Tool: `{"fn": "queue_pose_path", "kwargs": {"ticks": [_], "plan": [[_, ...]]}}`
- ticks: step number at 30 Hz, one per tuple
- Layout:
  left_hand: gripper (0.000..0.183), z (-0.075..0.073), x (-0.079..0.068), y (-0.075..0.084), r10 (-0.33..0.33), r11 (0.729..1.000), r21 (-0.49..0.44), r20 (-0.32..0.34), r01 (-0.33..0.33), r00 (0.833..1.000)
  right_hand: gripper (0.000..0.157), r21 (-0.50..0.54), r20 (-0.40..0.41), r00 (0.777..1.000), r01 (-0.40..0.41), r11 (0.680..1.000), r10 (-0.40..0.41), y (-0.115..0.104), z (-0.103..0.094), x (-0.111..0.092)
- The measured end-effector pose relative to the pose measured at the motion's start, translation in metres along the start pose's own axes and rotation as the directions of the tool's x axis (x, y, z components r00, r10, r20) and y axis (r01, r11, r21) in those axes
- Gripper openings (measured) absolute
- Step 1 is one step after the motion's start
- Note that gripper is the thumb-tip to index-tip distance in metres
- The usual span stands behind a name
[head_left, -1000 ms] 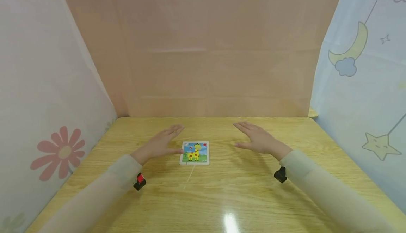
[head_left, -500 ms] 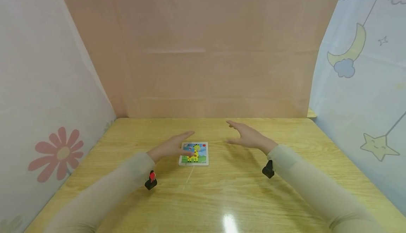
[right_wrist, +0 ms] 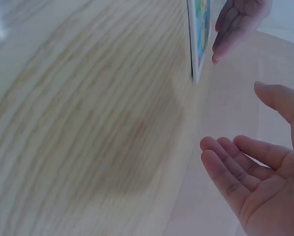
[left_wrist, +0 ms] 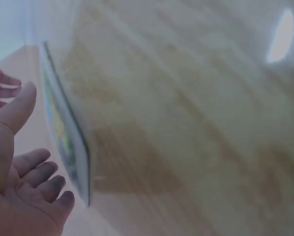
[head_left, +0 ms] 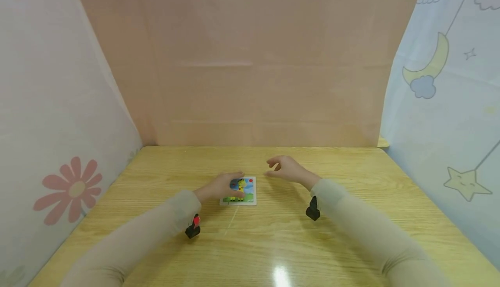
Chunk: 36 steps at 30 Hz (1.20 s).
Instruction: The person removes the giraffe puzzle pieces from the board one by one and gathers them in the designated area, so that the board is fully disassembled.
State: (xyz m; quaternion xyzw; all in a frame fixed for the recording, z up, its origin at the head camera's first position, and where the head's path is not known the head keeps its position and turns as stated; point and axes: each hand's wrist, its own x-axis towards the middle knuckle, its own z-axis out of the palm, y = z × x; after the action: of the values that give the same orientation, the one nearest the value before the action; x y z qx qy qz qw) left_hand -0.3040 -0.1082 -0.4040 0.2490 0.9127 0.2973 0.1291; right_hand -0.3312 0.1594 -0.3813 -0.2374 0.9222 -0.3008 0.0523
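A square picture puzzle (head_left: 250,196) with a white border and a yellow giraffe lies flat on the wooden table. My left hand (head_left: 221,186) hovers over its left part, thumb and fingers spread apart with nothing between them. In the left wrist view the puzzle (left_wrist: 68,130) shows edge-on beyond the fingertips (left_wrist: 56,184). To the right of the puzzle, my right hand (head_left: 290,168) hangs above the table, its fingers loosely bent and holding nothing. The right wrist view shows that hand's thumb (right_wrist: 277,98) well apart from its fingers.
The wooden table (head_left: 254,252) carries a bright light reflection near its front. A plain tan backdrop (head_left: 254,61) rises behind it. Patterned white cloth walls stand on the left (head_left: 58,83) and on the right (head_left: 441,126).
Both hands have moved inward: the left from the puzzle's left edge to over it, the right leftward, closer to it. The right fingers have bent more. The puzzle stays in place.
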Motion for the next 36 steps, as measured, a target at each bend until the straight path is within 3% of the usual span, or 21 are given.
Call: {"fn": "queue_pose_path", "kwargs": {"ticks": [9,15,21,28,36], "plan": [[0.078,0.010,0.002,-0.002,-0.034,0.996,0.086,-0.032,0.037,0.999,0.038,0.052,0.025,0.999,-0.033,0.998,0.032,-0.009,0.020,0.014],[0.075,0.010,0.003,-0.002,-0.050,0.997,0.064,-0.033,0.052,0.998,0.028,0.127,0.043,0.993,-0.113,0.985,0.108,-0.017,0.031,0.017],[0.071,0.012,0.004,-0.002,-0.023,0.997,0.073,-0.076,0.029,0.997,0.021,0.169,0.059,0.985,-0.172,0.971,0.164,-0.028,0.041,0.019],[0.070,0.015,0.003,-0.002,-0.027,0.999,0.017,-0.098,0.029,0.995,0.017,0.117,-0.007,0.980,-0.196,0.974,0.198,-0.038,0.048,0.021],[0.067,0.012,0.004,0.003,-0.056,0.998,-0.027,-0.094,0.054,0.994,0.016,0.048,-0.058,0.986,-0.152,0.987,0.155,-0.036,0.053,0.024]]}}
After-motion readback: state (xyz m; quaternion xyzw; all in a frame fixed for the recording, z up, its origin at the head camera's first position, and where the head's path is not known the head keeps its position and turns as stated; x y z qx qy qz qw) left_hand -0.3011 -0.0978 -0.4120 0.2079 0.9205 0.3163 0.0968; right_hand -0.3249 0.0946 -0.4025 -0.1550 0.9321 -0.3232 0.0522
